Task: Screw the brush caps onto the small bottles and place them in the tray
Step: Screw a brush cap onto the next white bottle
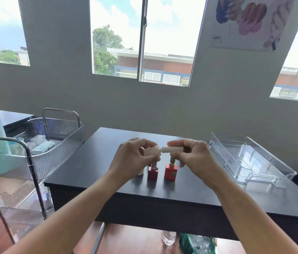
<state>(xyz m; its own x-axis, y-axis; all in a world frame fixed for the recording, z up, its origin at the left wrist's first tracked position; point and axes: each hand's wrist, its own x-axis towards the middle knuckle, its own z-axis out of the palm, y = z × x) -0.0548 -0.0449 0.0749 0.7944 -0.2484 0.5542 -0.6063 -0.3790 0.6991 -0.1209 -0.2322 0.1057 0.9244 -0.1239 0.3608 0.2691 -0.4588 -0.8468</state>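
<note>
My left hand (135, 158) holds a pale pink small bottle (151, 150) on its side above the black table (181, 195). My right hand (194, 154) grips a pale pink brush cap (172, 149), its end meeting the bottle's neck. Below my hands two capped bottles stand on the table: a dark red bottle (152, 172) and an orange-red bottle (170, 171) with a gold collar. A whitish object (140, 172) shows partly behind my left wrist. The clear plastic tray (265, 171) lies on the table to the right, with nothing in it.
A clear ribbed trolley (40, 158) with metal handles stands left of the table, holding small clear boxes and a teal container. A water bottle (168, 238) and a green basket (195, 243) sit on the floor under the table. Wall and windows lie behind.
</note>
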